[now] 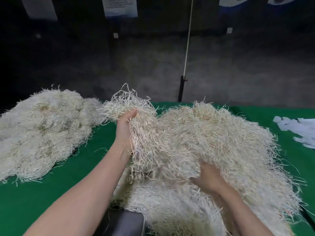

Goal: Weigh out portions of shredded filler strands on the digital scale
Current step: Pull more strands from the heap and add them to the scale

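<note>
Featherlight, springy and tangle-prone by the look of it, the heap of pale cream shredded paper filler strands on the green-covered table is best scooped from beneath, as the left hand grips a clump; the fingers of the right hand are too blurred to read

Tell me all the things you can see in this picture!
Left pile of strands: one, cream, far left on the table.
Right pile of strands: one, cream, bigger, middle to right.
Lifted clump: one, cream, held up between the piles.
Table cover: one, green, under everything.
Paper slips: several, white, right edge.
Dark grey object: one, bottom middle, partly under strands; maybe the scale.
Cord: one, white, hanging behind the table.
Post: one, black, below the cord.
Wall sheets: several, pale, top.
Left hand: one, grips the lifted clump.
Right hand: one, blurred, in the right pile.
</note>
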A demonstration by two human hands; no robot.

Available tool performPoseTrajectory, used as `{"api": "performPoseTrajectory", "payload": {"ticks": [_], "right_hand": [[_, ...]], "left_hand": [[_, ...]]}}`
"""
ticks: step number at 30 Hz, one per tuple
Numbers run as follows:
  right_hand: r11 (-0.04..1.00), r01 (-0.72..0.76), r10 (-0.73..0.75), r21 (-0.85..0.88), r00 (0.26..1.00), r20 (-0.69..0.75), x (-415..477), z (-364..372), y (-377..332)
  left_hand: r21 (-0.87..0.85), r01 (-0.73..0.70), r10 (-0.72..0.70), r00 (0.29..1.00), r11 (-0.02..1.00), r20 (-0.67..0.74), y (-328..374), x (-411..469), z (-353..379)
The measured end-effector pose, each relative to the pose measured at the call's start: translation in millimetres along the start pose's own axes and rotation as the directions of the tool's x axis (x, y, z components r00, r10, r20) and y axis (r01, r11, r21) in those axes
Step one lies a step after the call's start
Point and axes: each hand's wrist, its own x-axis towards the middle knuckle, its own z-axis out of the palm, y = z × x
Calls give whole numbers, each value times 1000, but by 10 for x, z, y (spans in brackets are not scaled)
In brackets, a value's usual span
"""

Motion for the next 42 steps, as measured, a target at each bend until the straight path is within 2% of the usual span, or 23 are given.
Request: {"api": "performPoseTrajectory", "payload": {"ticks": [2,4,5,7,10,12,15,18,20,21,22,23,25,28,29,30,31,33,34,35,36,40,42], "right_hand": [[974,131,-137,186,990,18,-109,-289,-121],[890,289,-257,352,957,-136,-208,-553,-309],[809,358,-284,465,932,-223,-234,-625,-425],[629,361,-272,688,932,-240,-226,-631,-679],[572,202,-147,795,979,-143,-110,-480,-845],[480,237,32,844,957,-287,-50,-541,-769],[389,319,215,864,881,-422,-33,-709,-591],[423,396,82,815,879,-470,-36,-683,-645],[472,398,-27,786,898,-439,-25,-592,-735],[524,410,-69,747,894,-442,-23,-562,-747],[568,421,-97,708,888,-450,-22,-538,-728],[608,421,-108,672,883,-456,-10,-511,-676],[702,364,-83,612,896,-437,-10,-454,-518],[862,238,-52,447,920,-389,-46,-339,-282],[887,230,-61,400,918,-391,-49,-309,-248],[893,242,-80,379,914,-397,-45,-297,-259],[885,273,-109,377,909,-401,-47,-301,-307],[869,352,-208,346,897,-390,-61,-338,-445],[866,391,-263,313,887,-380,-67,-339,-507],[863,425,-313,275,875,-370,-77,-323,-558],[864,444,-344,239,865,-364,-89,-289,-590],[855,447,-281,263,825,-490,-145,-48,-518],[880,348,-167,324,865,-473,-126,87,-316]], "left_hand": [[-17,59,-59,998,998,15,-51,-21,36],[-77,198,-190,976,977,104,-107,-21,69],[-105,279,-258,950,954,175,-142,-25,81],[-137,371,-314,895,919,317,-178,-65,138],[-173,317,-254,916,932,311,-185,-74,221],[-119,217,-189,958,969,215,-183,12,149],[45,174,-180,954,984,241,-270,51,-71],[226,276,-346,854,934,389,-453,-61,-96],[529,230,-497,746,817,443,-562,-199,45],[640,167,-527,735,750,426,-585,-251,129],[673,135,-491,788,727,372,-607,-258,186],[621,124,-405,851,774,335,-576,-241,220],[334,178,-265,935,926,236,-504,-101,205],[-159,305,-297,952,939,71,-363,74,79],[-175,336,-314,939,925,143,-327,73,72],[-118,392,-341,888,912,308,-319,63,78],[-52,442,-362,792,896,491,-353,44,93],[172,413,-430,686,894,588,-473,-15,155],[313,349,-467,709,883,528,-528,-46,206],[395,292,-455,782,871,426,-552,-95,280],[401,278,-430,827,873,363,-561,-106,340],[85,288,-300,923,954,241,-321,0,406],[48,215,-219,971,975,101,-122,128,318]]}}
